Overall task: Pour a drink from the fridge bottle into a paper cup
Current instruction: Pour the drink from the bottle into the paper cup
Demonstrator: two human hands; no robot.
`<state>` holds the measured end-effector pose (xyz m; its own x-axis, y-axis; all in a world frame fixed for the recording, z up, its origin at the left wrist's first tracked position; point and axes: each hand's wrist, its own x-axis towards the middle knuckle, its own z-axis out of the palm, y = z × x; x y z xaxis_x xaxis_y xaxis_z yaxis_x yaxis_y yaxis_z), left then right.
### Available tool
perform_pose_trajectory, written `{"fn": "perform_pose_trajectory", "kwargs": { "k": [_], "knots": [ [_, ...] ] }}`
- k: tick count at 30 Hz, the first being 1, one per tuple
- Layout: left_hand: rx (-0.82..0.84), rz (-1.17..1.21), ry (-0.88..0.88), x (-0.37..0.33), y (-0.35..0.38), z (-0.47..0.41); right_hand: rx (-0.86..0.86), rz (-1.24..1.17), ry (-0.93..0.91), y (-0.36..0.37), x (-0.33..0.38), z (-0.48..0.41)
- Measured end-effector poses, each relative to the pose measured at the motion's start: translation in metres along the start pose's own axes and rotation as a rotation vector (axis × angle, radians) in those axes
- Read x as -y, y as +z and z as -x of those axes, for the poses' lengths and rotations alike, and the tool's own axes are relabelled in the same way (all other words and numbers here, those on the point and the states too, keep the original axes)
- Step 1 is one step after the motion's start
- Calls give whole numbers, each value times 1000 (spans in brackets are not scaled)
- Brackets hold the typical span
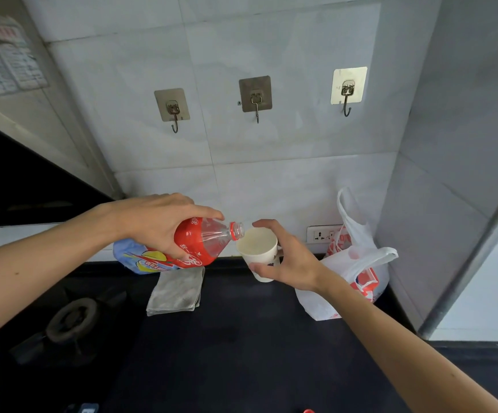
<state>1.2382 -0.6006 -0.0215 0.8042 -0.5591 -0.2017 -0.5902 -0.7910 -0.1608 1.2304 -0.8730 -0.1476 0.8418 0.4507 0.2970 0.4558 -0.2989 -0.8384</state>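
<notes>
Two hands up over the dark counter [242, 338], mid-pour.
Left hand [155, 223] grips the tipped bottle [204, 239], its mouth at the rim of the paper cup [258, 251], which the right hand [289, 260] is holding.

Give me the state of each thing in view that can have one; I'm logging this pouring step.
bottle: uncapped, tipped nearly flat, mouth at the cup's rim
paper cup: held upright, pale drink inside
left hand: gripping the bottle
right hand: gripping the cup
grey cloth: folded, lying flat
plastic bag: open, slumped
wall hooks: nothing hanging
</notes>
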Motion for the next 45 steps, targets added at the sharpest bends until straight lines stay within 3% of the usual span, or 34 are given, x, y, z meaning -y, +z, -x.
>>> {"fn": "perform_pose_trajectory", "kwargs": {
  "k": [5,34,45],
  "knots": [
    [-11,66,-72,17,13,-1,11,3,2,5,-2,-2],
    [0,15,-40,52,27,-9,48,7,46,21,-22,-12],
    [-20,100,-27,44,28,-5,34,-84,86,25,-23,-9]
  ]
}}
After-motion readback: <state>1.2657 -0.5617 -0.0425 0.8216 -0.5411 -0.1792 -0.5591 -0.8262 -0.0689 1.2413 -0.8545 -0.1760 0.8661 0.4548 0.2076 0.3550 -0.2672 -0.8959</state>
